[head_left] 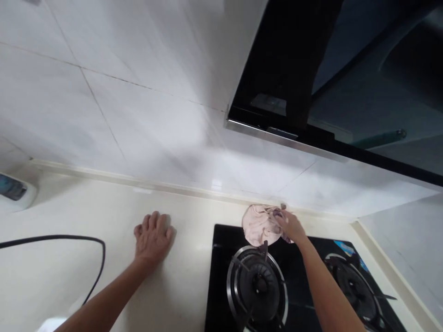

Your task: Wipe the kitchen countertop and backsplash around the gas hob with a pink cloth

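My left hand (152, 238) rests flat on the cream countertop (187, 281), fingers spread and holding nothing. My right hand (291, 226) grips a crumpled pale pink cloth (260, 225) and presses it against the back of the black gas hob (221, 276), near the tiled wall. Under the cloth's front edge stands the left burner (256, 288) with its metal ring and pan supports. The right burner (353, 288) lies to the right of my forearm.
A black cable (51, 238) curves across the countertop at the left, and a white appliance (14, 191) sits at the far left edge. Above, a black range hood (287, 60) with a steel edge juts from the white tiled wall (104, 101).
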The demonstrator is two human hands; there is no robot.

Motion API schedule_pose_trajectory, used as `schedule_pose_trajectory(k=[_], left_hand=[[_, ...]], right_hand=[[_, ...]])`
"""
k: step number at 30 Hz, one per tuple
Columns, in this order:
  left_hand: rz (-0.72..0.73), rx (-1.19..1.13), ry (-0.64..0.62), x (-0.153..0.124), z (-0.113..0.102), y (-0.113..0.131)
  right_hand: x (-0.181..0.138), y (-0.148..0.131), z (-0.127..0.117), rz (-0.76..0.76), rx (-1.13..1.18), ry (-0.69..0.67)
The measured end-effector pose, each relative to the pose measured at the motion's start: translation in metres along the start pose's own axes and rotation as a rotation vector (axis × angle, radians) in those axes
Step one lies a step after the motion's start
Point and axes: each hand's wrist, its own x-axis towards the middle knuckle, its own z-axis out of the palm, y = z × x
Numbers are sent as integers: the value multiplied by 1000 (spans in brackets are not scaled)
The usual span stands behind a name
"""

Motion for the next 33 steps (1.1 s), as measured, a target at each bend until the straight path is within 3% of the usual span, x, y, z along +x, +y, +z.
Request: schedule_pose_trajectory(k=[2,6,10,17,22,25,29,33], left_hand=[[-9,7,-14,0,-2,1],[-8,-6,-23,-1,-5,4],[-16,-39,-23,-3,-2,3],[-17,-92,27,-9,9,-1],[-31,-170,103,-11,19,-4],[-37,-238,130,-11,24,-4],[-39,-336,141,-11,26,-4],[2,-442,117,-9,18,-9]], right_hand=[[3,-17,30,8,-57,-64],[-1,-64,73,51,-254,-51],[-26,-131,90,-176,-433,-88],[-89,-269,126,-559,-292,-171],[-115,-345,156,-847,-191,-246],[-117,-371,163,-900,-185,-317],[-116,-383,161,-868,-196,-399],[-135,-375,159,-738,-163,-312]])
